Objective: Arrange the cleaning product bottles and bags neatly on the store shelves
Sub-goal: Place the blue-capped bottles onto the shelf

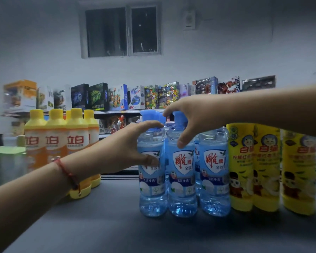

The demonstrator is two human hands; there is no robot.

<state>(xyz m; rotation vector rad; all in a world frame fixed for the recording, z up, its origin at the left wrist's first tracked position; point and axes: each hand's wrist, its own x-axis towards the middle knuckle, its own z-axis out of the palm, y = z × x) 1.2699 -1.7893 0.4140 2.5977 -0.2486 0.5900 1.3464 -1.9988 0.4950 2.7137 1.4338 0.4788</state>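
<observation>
**Two hands at the blue bottles on the dark shelf**

Seen from the head camera: a dark shelf top (108, 225) carrying three groups of cleaning product bottles. On the left, orange bottles with yellow caps (57, 141), standing close together in a cluster. In the middle, clear blue bottles (182, 170) with blue caps and blue labels, upright, touching side by side in a front row, with more of the same just behind. On the right, yellow bottles (254, 168) with cartoon labels, upright, the nearest one just beside the blue group.

Left hand (128, 145) reaching in from the lower left, a red string bracelet (67, 172) on the wrist. Fingers spread and curved around the leftmost blue bottle (151, 189): forefinger over its shoulder below the cap, thumb across the label. Looks like grasping, though firm contact hard to judge.

Right hand (192, 115) coming from the right, above the middle blue bottle (181, 190). Fingers arched over the blue cap, thumb pointing down on the bottle's shoulder; a loose grip around the neck, seemingly.

Behind, across an aisle, another shelf with a row of toy boxes (117, 96), a little blurred. Above, a grey wall with a dark window (122, 31).
</observation>
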